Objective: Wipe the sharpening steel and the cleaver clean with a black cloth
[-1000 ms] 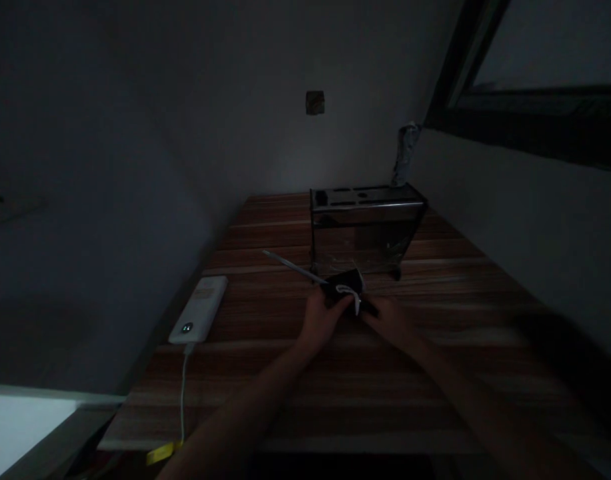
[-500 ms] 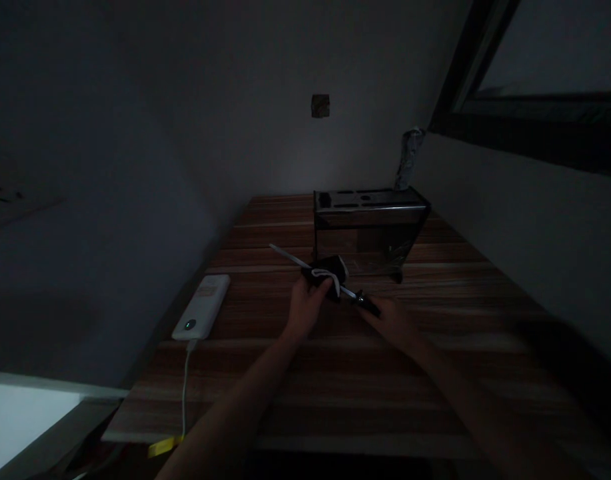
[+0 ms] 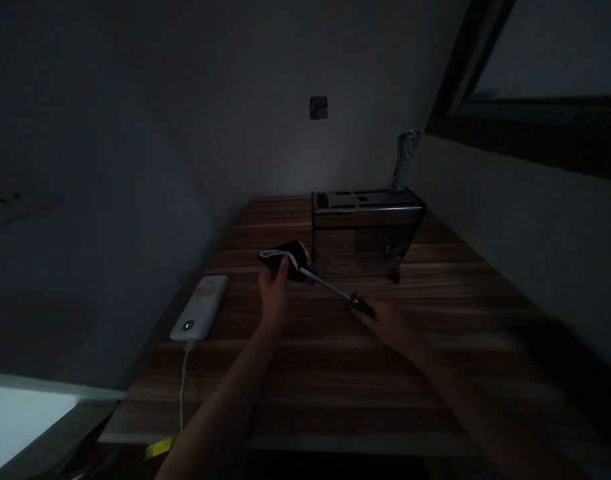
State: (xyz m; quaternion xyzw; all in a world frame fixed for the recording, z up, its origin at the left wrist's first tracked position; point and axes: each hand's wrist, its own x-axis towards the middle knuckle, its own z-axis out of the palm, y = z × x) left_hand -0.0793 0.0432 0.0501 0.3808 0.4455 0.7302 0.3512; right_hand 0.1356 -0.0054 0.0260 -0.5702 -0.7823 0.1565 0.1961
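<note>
Rod [image 3: 328,285] steadied by our right hand [image 3: 386,323] gripping its handle [image 3: 362,306], our left hand [image 3: 274,295] pinches cloth [image 3: 299,253], seemingly round the tip.

Dim light leaves the grey walls [image 3: 225,100] nearly dark around a striped wood-grain worktop [image 3: 330,387]; a dark-framed window [image 3: 560,53] slants at upper right.

On the table [image 3: 305,387], the rack [image 3: 369,219] stands behind the rod [image 3: 328,285], right of the power bank [image 3: 200,308].

It's perhaps a home: woodgrain table [image 3: 335,393], window frame [image 3: 525,133].
</note>
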